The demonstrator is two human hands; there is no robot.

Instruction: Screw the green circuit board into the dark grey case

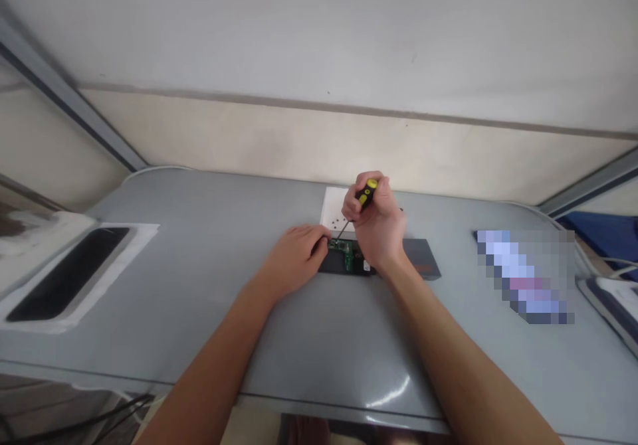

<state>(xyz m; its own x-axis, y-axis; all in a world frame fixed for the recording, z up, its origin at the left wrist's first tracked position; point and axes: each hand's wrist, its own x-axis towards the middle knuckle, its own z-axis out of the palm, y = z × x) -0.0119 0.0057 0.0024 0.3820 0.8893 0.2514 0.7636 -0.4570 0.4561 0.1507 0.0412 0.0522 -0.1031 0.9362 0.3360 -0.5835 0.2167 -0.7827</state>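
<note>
A small black device case (429, 259) lies open on the grey table (199, 285), with a green circuit board (345, 254) showing inside it. My right hand (379, 226) is closed around a screwdriver (365, 194) with a yellow and black handle, its thin shaft angled down to the board's left end. My left hand (295, 255) rests on the table at the case's left end, fingers curled against it and pressing it down.
A white sheet (333, 208) with a few small dark screws lies just behind the case. A dark oblong slot (70, 273) in a white surround sits at the far left. A blurred-out object (526, 273) lies at the right, with a cable and tray edge (605, 292) beyond.
</note>
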